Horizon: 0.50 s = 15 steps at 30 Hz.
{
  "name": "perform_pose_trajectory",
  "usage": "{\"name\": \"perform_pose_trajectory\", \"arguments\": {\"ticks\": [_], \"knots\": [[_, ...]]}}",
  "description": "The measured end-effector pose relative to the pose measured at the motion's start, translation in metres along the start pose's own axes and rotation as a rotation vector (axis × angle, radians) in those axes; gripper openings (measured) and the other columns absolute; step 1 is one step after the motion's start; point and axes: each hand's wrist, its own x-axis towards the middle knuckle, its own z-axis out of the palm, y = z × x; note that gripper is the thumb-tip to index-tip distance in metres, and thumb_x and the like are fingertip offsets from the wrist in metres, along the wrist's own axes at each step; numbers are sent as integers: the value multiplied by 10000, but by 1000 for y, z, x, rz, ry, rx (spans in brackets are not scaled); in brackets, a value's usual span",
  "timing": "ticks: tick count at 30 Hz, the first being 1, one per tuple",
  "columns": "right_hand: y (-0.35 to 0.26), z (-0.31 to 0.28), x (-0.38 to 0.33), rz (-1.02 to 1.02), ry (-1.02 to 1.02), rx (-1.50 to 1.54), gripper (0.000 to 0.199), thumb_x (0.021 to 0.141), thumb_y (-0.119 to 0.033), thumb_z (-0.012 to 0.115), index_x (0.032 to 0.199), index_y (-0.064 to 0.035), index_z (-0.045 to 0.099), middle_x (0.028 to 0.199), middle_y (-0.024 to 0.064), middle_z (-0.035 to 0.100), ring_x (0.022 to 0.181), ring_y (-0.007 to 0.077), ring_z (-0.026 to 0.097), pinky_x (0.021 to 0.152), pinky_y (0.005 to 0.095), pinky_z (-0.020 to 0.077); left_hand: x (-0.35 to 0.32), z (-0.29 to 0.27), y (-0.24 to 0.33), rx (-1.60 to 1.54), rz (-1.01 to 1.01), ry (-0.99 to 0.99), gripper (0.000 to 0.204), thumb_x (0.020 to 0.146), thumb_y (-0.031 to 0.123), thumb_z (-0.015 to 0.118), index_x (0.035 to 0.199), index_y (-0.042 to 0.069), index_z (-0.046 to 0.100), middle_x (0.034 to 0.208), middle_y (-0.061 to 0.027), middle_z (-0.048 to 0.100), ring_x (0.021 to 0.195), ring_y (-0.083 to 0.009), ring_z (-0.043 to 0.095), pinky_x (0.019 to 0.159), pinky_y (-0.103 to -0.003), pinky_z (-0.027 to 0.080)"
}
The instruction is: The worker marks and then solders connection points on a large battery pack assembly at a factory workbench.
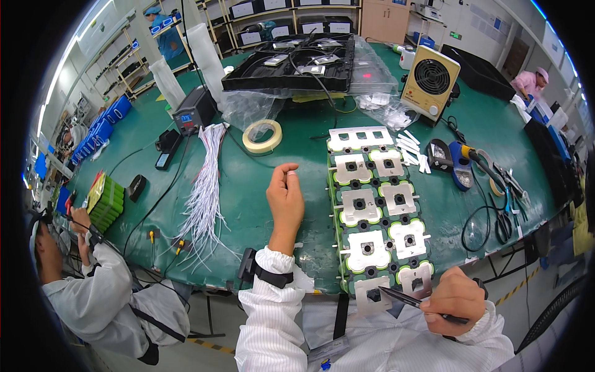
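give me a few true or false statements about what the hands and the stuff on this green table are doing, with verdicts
1. The right hand holds dark tweezers whose tip lies over the near end of the battery pack. True.
2. The left hand grips the roll of tape. False: the roll lies apart from it, farther back on the table; the left hand's fingers are pinched together, and whether they hold anything is too small to tell.
3. A bundle of white wires lies to the left of the left hand. True.
4. The small beige fan stands on the battery pack. False: it stands on the table behind the pack, to its right.
5. The pack's top carries silvery metal plates. True.
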Motion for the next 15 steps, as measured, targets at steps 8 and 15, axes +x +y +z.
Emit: {"name": "perform_pose_trajectory", "arguments": {"ticks": [8, 15], "knots": [[2, 9, 6, -37, -15, -17, 287, 731, -49, 817, 1013, -70, 763, 826, -27, 716, 724, 145, 672, 696, 305, 456, 0, -1, 2, 44, 13, 20, 196, 1018, 102, 518, 1079, -3, 671, 668, 35, 490, 590, -49, 414, 537, -267, 328], [3, 5, 2, -5, -8, -21, 283, 728, -45, 817, 1006, -62, 766, 826, -13, 719, 716, 152, 668, 697, 311, 463, -2, -1, 5, 40, 11, -11, 189, 1031, 95, 506, 1097, 7, 660, 709, 90, 449, 601, -10, 359, 533, -229, 273]]}}
